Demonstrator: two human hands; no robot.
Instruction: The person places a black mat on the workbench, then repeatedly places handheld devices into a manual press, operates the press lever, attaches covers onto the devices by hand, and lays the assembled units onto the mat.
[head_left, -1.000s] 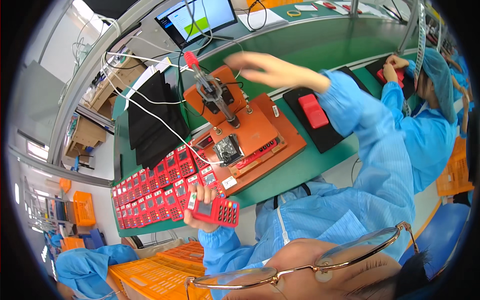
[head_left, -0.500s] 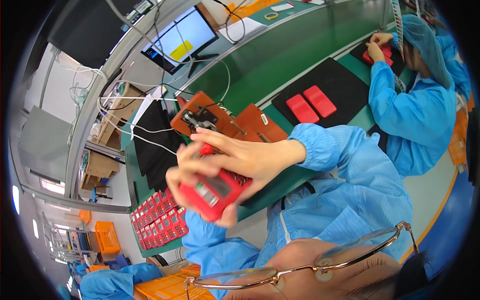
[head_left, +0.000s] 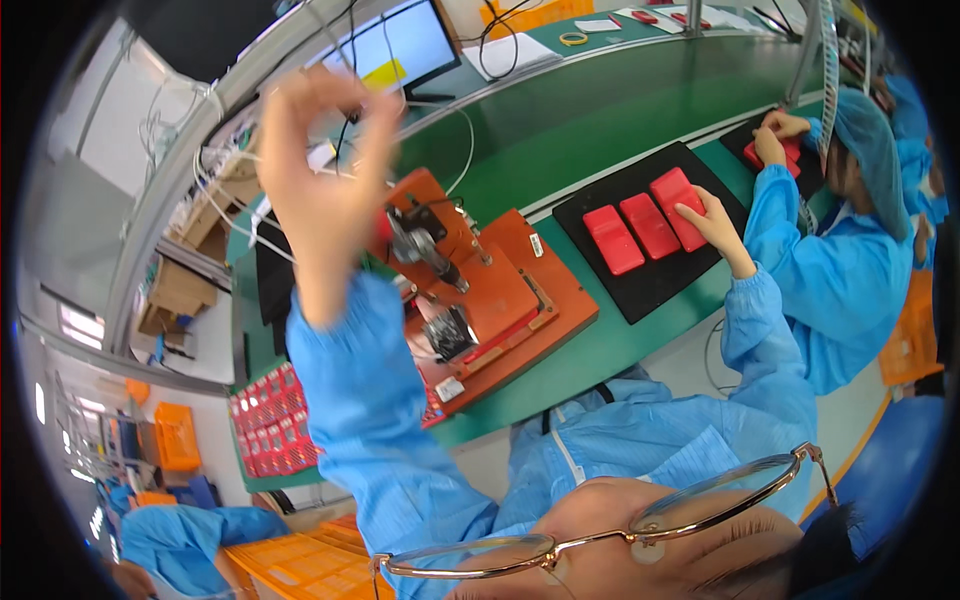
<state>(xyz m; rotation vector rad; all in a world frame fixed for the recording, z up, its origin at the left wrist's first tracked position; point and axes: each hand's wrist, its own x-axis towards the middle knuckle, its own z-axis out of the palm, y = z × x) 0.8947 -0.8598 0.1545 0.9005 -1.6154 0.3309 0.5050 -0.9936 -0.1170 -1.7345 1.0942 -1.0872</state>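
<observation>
My left hand (head_left: pixel 325 160) is raised over the left side of the bench, its fingers curled toward the thumb and smeared by motion. Nothing can be made out in it. Just behind and below it stands an orange fixture (head_left: pixel 500 295) with a metal toggle clamp (head_left: pixel 425 250) and a glossy black part (head_left: pixel 451 333) at its front. At the right, my right hand (head_left: pixel 712 228) grips the lower side of a red plastic case (head_left: pixel 677 195) on a black mat (head_left: pixel 645 300). Two more red cases, one nearer (head_left: pixel 613 240) and one in the middle (head_left: pixel 649 226), lie beside it.
Rows of red keypad devices (head_left: pixel 270 425) lie on the bench's left end. A monitor (head_left: pixel 400 50) stands behind, with loose cables hanging in front. To the right, a co-worker in blue (head_left: pixel 820 250) handles a red piece. Orange crates (head_left: pixel 300 560) stand below at the left.
Both hands held a red device with a window and label together; now they are apart. My left hand rose up and left, the right moved to the mat. A third red case now shows there.
</observation>
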